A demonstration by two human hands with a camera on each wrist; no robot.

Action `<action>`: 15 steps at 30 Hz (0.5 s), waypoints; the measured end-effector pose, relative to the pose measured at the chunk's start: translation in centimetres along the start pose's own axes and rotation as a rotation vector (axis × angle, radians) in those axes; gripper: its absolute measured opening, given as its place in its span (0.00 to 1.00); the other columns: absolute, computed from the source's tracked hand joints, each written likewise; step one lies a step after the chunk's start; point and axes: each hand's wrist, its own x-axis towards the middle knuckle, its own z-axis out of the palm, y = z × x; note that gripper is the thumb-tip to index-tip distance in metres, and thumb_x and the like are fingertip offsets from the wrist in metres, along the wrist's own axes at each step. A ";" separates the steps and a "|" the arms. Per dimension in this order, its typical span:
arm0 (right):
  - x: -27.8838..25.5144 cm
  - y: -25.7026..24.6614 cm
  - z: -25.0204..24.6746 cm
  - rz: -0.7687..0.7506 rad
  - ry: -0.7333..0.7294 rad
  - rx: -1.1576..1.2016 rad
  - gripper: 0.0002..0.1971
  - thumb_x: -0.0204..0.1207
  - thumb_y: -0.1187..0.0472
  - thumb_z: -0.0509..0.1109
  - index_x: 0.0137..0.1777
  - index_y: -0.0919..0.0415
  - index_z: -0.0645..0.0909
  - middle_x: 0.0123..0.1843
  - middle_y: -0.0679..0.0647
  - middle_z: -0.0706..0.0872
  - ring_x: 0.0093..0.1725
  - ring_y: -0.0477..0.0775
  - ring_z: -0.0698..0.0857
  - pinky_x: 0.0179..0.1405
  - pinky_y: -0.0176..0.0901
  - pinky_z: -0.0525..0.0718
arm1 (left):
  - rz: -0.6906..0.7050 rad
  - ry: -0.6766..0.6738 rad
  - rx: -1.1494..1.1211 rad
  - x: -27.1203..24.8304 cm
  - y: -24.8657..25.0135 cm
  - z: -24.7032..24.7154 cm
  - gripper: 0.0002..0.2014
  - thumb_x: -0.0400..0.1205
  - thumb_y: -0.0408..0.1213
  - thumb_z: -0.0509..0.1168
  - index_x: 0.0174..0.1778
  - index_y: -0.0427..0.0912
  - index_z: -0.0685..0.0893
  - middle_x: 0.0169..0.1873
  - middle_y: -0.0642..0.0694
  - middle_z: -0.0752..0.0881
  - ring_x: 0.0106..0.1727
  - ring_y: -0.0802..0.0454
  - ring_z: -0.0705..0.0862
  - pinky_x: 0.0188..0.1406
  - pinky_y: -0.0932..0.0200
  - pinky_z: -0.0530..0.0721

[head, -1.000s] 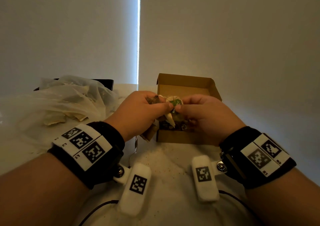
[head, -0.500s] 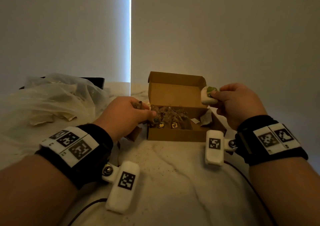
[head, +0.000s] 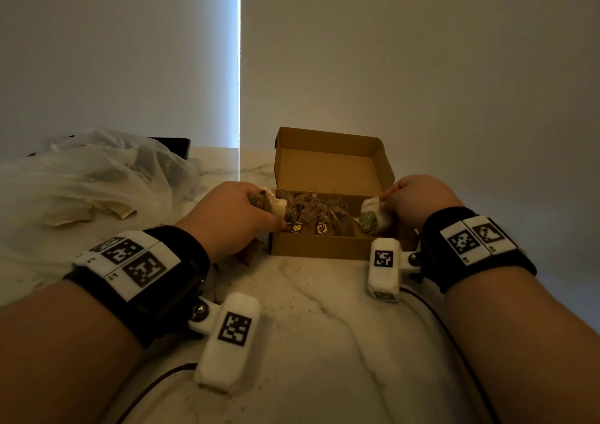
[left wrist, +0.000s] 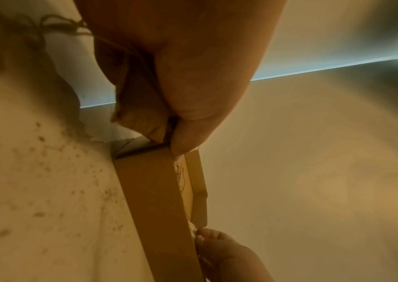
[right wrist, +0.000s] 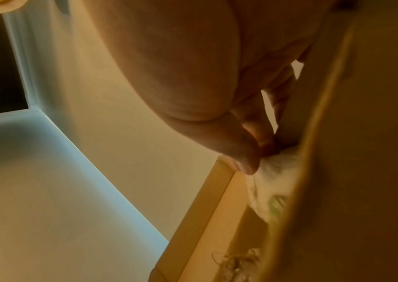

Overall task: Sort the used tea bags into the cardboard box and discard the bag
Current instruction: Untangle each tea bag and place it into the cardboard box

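Observation:
An open cardboard box (head: 328, 248) sits mid-table, its lid standing up at the back, with several brown tea bags (head: 311, 211) and tags inside. My left hand (head: 246, 212) holds a brown tea bag (head: 271, 204) over the box's left end; the left wrist view shows that brown tea bag (left wrist: 140, 106) pinched above the box wall (left wrist: 154, 200). My right hand (head: 412, 199) pinches a pale tea bag with green on it (head: 373, 217) at the box's right end. In the right wrist view my fingers (right wrist: 246, 154) grip this pale tea bag (right wrist: 272, 183) inside the box (right wrist: 200, 219).
A crumpled clear plastic bag (head: 97, 177) with flat pale pieces inside lies at the left on the white marble table (head: 308, 342). Loose tea crumbs dot the marble in front of the box. A wall stands close behind, and a dark object (head: 172, 146) lies behind the bag.
My hands, together over the box a second ago, have parted. The right hand carried the pale tea bag out right and down into the box's right end; the left stayed at the left end.

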 end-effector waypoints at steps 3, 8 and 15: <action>-0.3 -0.3 0.1 -0.017 0.046 0.019 0.11 0.77 0.63 0.71 0.58 0.59 0.89 0.57 0.58 0.91 0.60 0.61 0.88 0.47 0.44 0.80 | -0.003 0.001 0.006 0.0 0.0 0.0 0.08 0.78 0.42 0.77 0.47 0.44 0.89 0.39 0.45 0.90 0.37 0.51 0.87 0.32 0.62 0.85; -1.6 -1.6 0.0 -0.032 -0.047 -0.174 0.16 0.81 0.56 0.70 0.67 0.57 0.82 0.60 0.58 0.86 0.61 0.61 0.85 0.54 0.45 0.83 | -0.007 0.002 -0.001 0.0 0.0 0.0 0.07 0.77 0.42 0.77 0.45 0.45 0.88 0.38 0.46 0.89 0.36 0.51 0.87 0.33 0.60 0.86; -2.5 -2.7 0.4 -0.041 -0.183 -0.246 0.18 0.89 0.60 0.58 0.76 0.61 0.73 0.70 0.60 0.82 0.67 0.60 0.82 0.63 0.44 0.78 | 0.002 0.009 0.022 0.0 -0.1 0.0 0.09 0.76 0.43 0.78 0.45 0.42 0.89 0.38 0.43 0.89 0.39 0.49 0.88 0.42 0.52 0.89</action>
